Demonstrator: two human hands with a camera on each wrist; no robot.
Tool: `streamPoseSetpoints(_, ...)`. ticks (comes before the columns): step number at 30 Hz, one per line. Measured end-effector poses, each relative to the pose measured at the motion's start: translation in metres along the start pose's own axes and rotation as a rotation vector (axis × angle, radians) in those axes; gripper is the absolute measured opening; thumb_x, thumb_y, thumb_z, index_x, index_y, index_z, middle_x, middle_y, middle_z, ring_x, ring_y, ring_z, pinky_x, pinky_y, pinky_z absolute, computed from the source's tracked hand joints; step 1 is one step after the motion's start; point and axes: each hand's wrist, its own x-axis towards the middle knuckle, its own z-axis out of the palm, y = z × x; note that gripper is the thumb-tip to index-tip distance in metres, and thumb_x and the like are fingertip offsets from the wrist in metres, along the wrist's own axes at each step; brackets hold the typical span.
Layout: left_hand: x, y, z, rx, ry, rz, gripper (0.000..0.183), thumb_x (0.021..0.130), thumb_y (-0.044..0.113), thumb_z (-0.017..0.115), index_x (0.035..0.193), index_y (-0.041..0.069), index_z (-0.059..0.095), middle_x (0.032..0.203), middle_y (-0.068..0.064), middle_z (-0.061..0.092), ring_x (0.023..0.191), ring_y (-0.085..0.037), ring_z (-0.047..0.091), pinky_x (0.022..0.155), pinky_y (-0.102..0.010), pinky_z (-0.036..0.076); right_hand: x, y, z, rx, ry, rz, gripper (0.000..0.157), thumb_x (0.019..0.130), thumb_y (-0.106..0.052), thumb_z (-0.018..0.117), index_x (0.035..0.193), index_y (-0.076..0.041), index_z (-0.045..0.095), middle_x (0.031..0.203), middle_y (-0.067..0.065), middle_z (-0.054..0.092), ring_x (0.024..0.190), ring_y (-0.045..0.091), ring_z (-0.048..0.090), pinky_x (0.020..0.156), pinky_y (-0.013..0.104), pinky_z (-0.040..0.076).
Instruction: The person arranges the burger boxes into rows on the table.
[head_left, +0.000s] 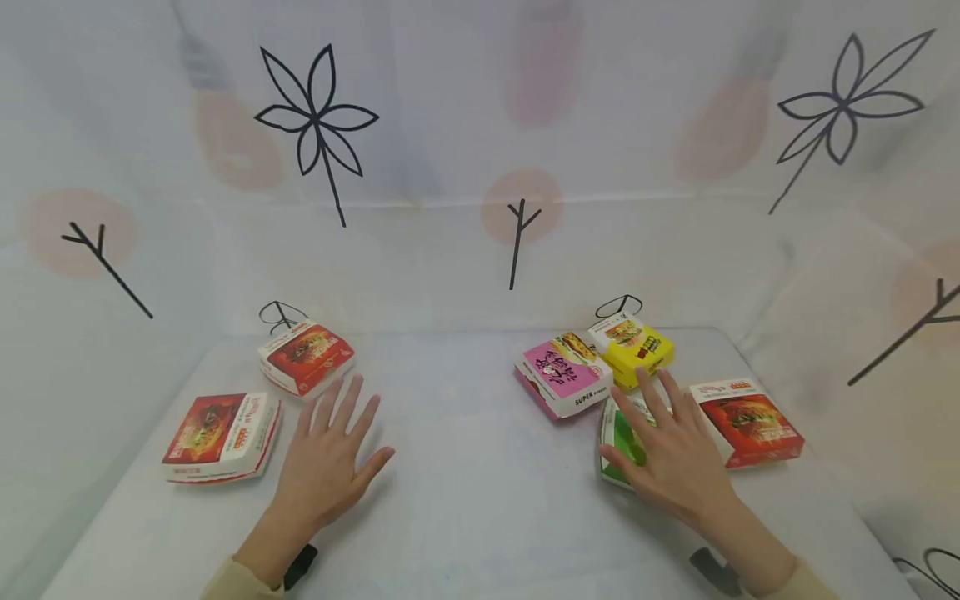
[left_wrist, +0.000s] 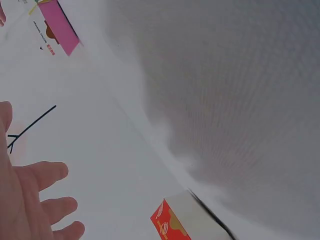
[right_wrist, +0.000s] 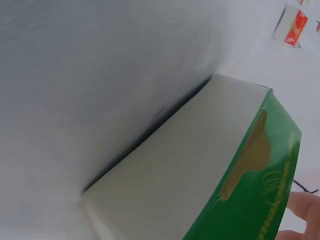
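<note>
The left hand (head_left: 322,458) is held palm down over the white table (head_left: 480,517), with its fingers (head_left: 365,423) straightened and fanned apart and its thumb stretched out to the side; nothing is gripped by it. Its fingertips are seen just beside the near edge of the far red burger box (head_left: 309,358), though whether that box is touched cannot be told. The near red burger box (head_left: 219,437) is placed on the left side of the same hand, apart from it. The right hand (head_left: 675,458) is spread in like fashion, its fingers extended with gaps between them and its thumb set off from the rest; nothing is clasped. The green box (head_left: 618,446) is partly covered by that hand in the head view, and in the right wrist view fingertips are seen beside its green printed side, but contact cannot be made out. The yellow box (head_left: 633,354) is found beyond the right fingertips, close to the pink box (head_left: 564,375), which is set to the left of it, and the right-hand red burger box (head_left: 750,421) is laid just right of the hand. A dark band (head_left: 300,567) is worn at the left wrist, below a pale sleeve (head_left: 242,582).
</note>
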Motion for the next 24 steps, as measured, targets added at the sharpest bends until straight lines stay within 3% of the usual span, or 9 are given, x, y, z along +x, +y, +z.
streamPoseSetpoints(5, 0.005, -0.001, -0.003, -0.058, 0.033, -0.005, 0.066, 0.094, 0.054, 0.060, 0.145, 0.012, 0.053, 0.156, -0.015, 0.038, 0.144, -0.036, 0.029, 0.114, -0.059, 0.024, 0.005, -0.006, -0.004, 0.055, 0.026, 0.022, 0.075, 0.085, -0.051, 0.071, 0.146, -0.012, 0.051, 0.155, 0.020, 0.037, 0.144, 0.040, 0.025, 0.107, 0.067, 0.029)
streamPoseSetpoints(10, 0.012, -0.010, -0.005, -0.181, 0.082, -0.045, 0.050, 0.093, 0.038, 0.067, 0.132, 0.008, 0.063, 0.141, -0.015, 0.056, 0.130, -0.035, 0.050, 0.105, -0.056, 0.040, 0.013, -0.016, -0.007, 0.173, 0.026, 0.078, 0.061, 0.089, -0.041, 0.070, 0.140, -0.008, 0.058, 0.150, 0.018, 0.045, 0.139, 0.039, 0.036, 0.100, 0.066, 0.040)
streamPoseSetpoints(15, 0.019, -0.027, -0.007, -0.325, 0.132, -0.186, 0.038, 0.094, 0.028, 0.068, 0.126, 0.007, 0.065, 0.128, -0.016, 0.063, 0.116, -0.037, 0.059, 0.090, -0.056, 0.051, 0.024, -0.028, -0.003, 0.287, 0.068, 0.084, 0.053, 0.091, -0.032, 0.070, 0.137, -0.007, 0.061, 0.147, 0.017, 0.049, 0.136, 0.038, 0.040, 0.099, 0.063, 0.043)
streamPoseSetpoints(20, 0.026, -0.045, -0.009, -0.334, 0.186, -0.322, 0.038, 0.095, 0.027, 0.065, 0.124, 0.002, 0.065, 0.121, -0.022, 0.064, 0.106, -0.042, 0.062, 0.078, -0.056, 0.054, 0.035, -0.040, -0.002, 0.349, 0.101, 0.077, 0.051, 0.091, -0.028, 0.072, 0.136, -0.005, 0.061, 0.146, 0.017, 0.051, 0.135, 0.037, 0.042, 0.102, 0.061, 0.041)
streamPoseSetpoints(24, 0.034, -0.055, -0.006, -0.389, 0.233, -0.449, 0.037, 0.096, 0.024, 0.063, 0.124, -0.001, 0.063, 0.122, -0.023, 0.063, 0.108, -0.042, 0.059, 0.085, -0.057, 0.050, 0.043, -0.047, -0.002, 0.407, 0.091, 0.084, 0.052, 0.093, -0.028, 0.070, 0.139, -0.007, 0.059, 0.147, 0.015, 0.050, 0.136, 0.036, 0.042, 0.102, 0.060, 0.041)
